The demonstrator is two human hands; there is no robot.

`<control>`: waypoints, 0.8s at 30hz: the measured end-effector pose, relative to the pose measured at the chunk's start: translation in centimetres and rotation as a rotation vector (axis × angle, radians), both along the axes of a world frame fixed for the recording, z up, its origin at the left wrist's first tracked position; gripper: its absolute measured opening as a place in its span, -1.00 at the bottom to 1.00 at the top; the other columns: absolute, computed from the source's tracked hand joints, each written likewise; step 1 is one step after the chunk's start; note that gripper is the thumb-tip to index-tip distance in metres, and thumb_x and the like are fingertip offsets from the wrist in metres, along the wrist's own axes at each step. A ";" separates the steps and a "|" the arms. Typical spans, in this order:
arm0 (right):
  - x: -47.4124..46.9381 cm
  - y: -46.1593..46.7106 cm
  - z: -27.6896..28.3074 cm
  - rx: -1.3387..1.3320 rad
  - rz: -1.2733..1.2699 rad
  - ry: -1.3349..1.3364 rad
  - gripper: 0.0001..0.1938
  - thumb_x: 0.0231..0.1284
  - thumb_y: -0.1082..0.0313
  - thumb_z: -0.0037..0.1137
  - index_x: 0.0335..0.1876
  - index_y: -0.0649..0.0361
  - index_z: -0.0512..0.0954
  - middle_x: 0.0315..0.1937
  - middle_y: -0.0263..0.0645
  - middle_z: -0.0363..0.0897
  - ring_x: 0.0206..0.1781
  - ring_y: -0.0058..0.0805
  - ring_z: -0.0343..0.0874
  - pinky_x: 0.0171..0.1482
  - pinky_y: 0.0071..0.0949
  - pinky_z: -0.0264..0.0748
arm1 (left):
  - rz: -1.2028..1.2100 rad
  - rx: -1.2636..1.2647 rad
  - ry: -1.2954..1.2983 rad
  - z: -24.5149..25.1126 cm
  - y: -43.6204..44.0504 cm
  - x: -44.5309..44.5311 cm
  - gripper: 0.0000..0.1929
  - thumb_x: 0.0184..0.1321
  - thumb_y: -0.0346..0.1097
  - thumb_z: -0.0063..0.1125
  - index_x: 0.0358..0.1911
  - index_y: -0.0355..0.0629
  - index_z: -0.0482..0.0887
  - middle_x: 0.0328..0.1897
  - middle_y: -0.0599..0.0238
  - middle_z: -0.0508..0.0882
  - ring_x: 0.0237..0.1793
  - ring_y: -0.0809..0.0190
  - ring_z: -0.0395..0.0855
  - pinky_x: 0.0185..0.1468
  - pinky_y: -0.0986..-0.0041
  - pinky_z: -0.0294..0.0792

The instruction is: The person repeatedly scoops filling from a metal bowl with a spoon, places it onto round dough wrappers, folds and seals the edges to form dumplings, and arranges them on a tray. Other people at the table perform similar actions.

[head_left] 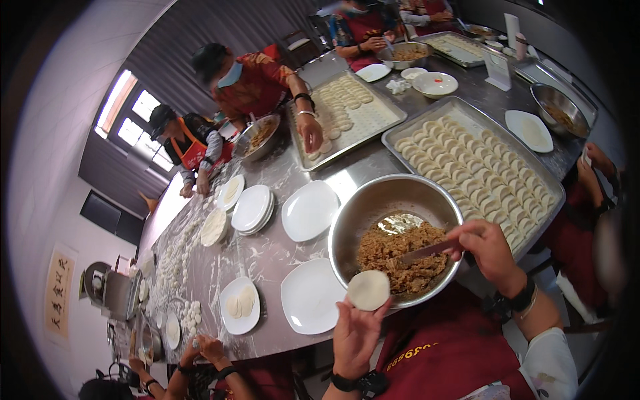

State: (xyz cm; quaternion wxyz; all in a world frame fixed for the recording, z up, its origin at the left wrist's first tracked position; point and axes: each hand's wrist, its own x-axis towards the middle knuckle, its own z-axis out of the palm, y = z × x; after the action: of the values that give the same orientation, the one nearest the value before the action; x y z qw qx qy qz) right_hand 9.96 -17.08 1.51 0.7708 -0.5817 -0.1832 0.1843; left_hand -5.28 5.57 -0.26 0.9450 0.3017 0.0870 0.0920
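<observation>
A round, flat dumpling wrapper rests on the fingers of my left hand, palm up at the near rim of a large steel bowl. My right hand grips a flat filling spreader over the bowl's right side. Its tip is in the brown minced filling, which covers much of the bowl's bottom. The wrapper is bare on the side facing me. Just beyond the bowl, to the right, a metal tray holds rows of folded dumplings.
Left of the bowl are white plates, one plate holding wrappers. Dough pieces lie on the floured steel table. Across it a masked person reaches over another dumpling tray. Other people's hands work at lower left and right.
</observation>
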 end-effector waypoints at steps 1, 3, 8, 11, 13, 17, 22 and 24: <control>-0.9 0.1 0.1 -0.027 -0.009 -0.099 -0.81 0.34 0.44 0.00 -0.09 0.37 0.59 -0.27 -0.14 0.67 -0.29 -0.52 0.64 -0.19 -0.55 0.58 | -0.028 -0.029 -0.012 0.2 -0.4 0.4 -0.34 0.42 0.13 -0.22 0.37 -0.27 0.13 0.44 0.03 0.27 0.46 0.01 0.19 0.50 0.02 0.02; -2.4 0.3 0.3 -0.096 -0.010 -0.500 -0.81 0.22 0.49 0.10 -0.08 0.29 0.62 -0.24 -0.14 0.67 -0.25 -0.38 0.65 -0.18 -0.47 0.58 | -0.075 -0.075 -0.055 0.5 -1.1 1.0 -0.29 0.39 0.17 -0.19 0.38 -0.26 0.09 0.45 0.04 0.25 0.47 0.02 0.17 0.50 0.02 0.02; -4.8 1.1 -0.2 -0.256 -0.059 -1.390 -0.73 0.00 0.47 0.21 -0.11 0.15 0.63 -0.17 -0.16 0.63 -0.21 -0.31 0.63 -0.20 -0.37 0.56 | -0.073 -0.065 -0.032 1.5 -1.9 1.4 -0.08 0.24 0.38 -0.11 0.40 -0.30 0.05 0.46 -0.02 0.22 0.46 -0.02 0.17 0.49 0.04 0.06; -6.1 1.4 -1.1 -0.328 -0.061 -1.531 -0.73 -0.03 0.42 0.23 -0.13 0.14 0.63 -0.14 -0.20 0.61 -0.17 -0.35 0.60 -0.18 -0.35 0.56 | -0.092 -0.094 -0.022 1.6 -1.9 1.1 -0.09 0.26 0.37 -0.14 0.39 -0.31 0.06 0.45 -0.02 0.24 0.45 -0.03 0.19 0.47 0.02 0.08; -6.7 1.7 -1.8 -0.322 -0.097 -1.528 -0.73 -0.03 0.41 0.22 -0.13 0.14 0.63 -0.14 -0.20 0.61 -0.16 -0.36 0.60 -0.15 -0.35 0.55 | -0.059 -0.091 -0.014 1.3 -1.9 1.0 -0.11 0.28 0.35 -0.14 0.38 -0.32 0.08 0.44 -0.03 0.25 0.43 -0.04 0.21 0.47 0.02 0.09; -7.1 1.9 -2.3 -0.370 -0.063 -1.511 -0.74 -0.03 0.41 0.22 -0.14 0.16 0.63 -0.15 -0.22 0.60 -0.14 -0.37 0.60 -0.11 -0.36 0.56 | 0.010 -0.088 -0.001 0.4 -1.5 1.0 -0.16 0.31 0.31 -0.15 0.35 -0.37 0.14 0.41 -0.07 0.28 0.39 -0.05 0.26 0.46 0.03 0.09; -6.7 1.4 -1.2 -0.252 -0.084 -1.473 -0.75 0.02 0.42 0.21 -0.13 0.18 0.62 -0.18 -0.24 0.62 -0.19 -0.35 0.61 -0.08 -0.35 0.55 | 0.220 -0.088 -0.049 -0.2 1.7 0.7 -0.18 0.31 0.24 -0.05 0.33 -0.40 0.16 0.40 -0.06 0.30 0.42 -0.04 0.22 0.50 0.09 0.01; -5.6 1.2 -1.0 -0.372 -0.205 -1.392 -0.75 0.01 0.47 0.19 -0.13 0.17 0.61 -0.22 -0.25 0.62 -0.24 -0.34 0.60 -0.13 -0.32 0.52 | 0.298 -0.068 -0.112 -0.3 3.3 0.4 -0.18 0.29 0.19 0.02 0.34 -0.39 0.13 0.42 -0.02 0.29 0.43 -0.03 0.21 0.52 0.06 -0.03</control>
State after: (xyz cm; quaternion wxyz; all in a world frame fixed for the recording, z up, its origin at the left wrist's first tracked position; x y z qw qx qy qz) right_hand 4.32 -15.88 0.48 0.3774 -0.6999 -0.5412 -0.2735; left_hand -4.85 8.89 -0.60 0.9339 0.2475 0.0812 0.2449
